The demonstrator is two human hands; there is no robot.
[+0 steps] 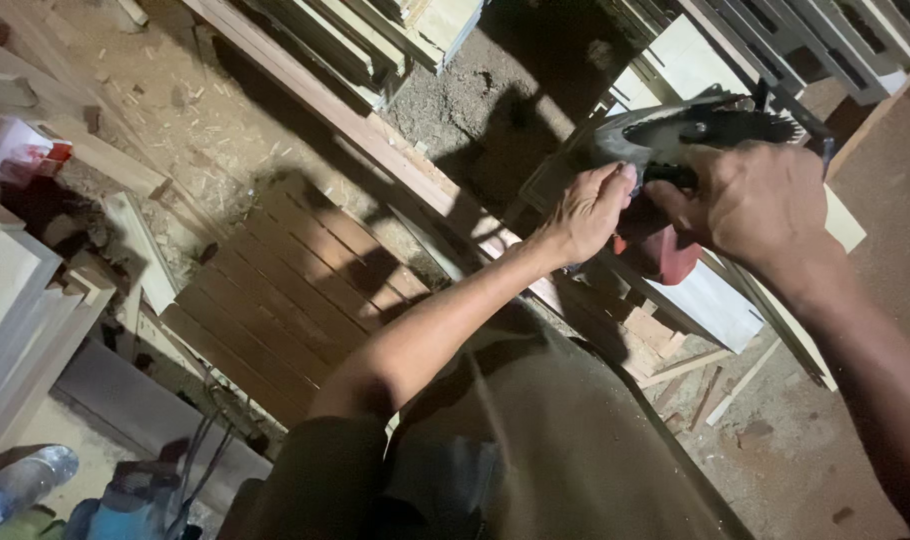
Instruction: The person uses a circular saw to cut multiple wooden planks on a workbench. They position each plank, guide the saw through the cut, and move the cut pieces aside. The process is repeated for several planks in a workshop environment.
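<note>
A hand-held circular saw [675, 160] with a toothed dark blade and a red body is held up in front of me. My left hand [590, 210] presses against the grey blade guard on the saw's left side, thumb up. My right hand [750, 205] is closed around the saw's body and black handle from the right, just below the blade. The red lower part of the saw shows between the two hands.
A row of brown wooden slats [285, 290] lies on the sawdust-strewn ground at left. Long planks [375, 130] and pale boards [710, 305] lie under the hands. Stacked timber fills the top. A plastic bottle [20, 480] and cables lie at bottom left.
</note>
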